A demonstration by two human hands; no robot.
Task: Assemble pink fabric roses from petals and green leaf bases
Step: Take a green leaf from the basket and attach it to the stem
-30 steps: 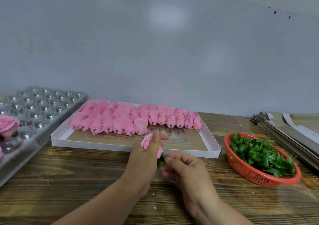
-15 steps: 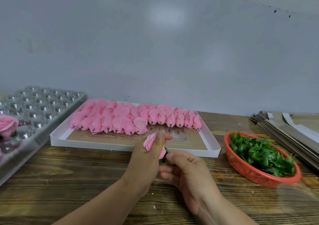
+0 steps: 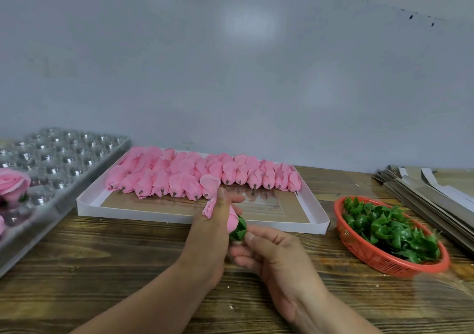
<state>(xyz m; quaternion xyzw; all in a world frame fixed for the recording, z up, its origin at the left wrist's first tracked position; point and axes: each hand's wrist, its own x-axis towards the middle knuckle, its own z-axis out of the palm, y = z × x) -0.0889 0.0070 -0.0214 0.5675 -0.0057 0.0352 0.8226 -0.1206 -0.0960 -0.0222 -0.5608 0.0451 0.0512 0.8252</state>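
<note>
Your left hand (image 3: 213, 228) grips a pink rose (image 3: 232, 221), fingers wrapped round it, just in front of the white tray (image 3: 318, 221) of pink petals (image 3: 195, 177). Your right hand (image 3: 277, 254) pinches its green leaf base (image 3: 239, 228). The red basket (image 3: 379, 259) sits right of the tray.

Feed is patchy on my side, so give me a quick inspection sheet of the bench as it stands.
Surface: wooden table, small white flecks.
Job's things: pink rose bud with green leaf base at its lower end; white tray of pink buds; red basket of leaf bases; clear cavity tray with a finished rose.
Clutter: grey card stack.
Hands: left hand grips bud; right hand pinches base.
Cables: nothing seen.
Surroundings: plain grey wall.
</note>
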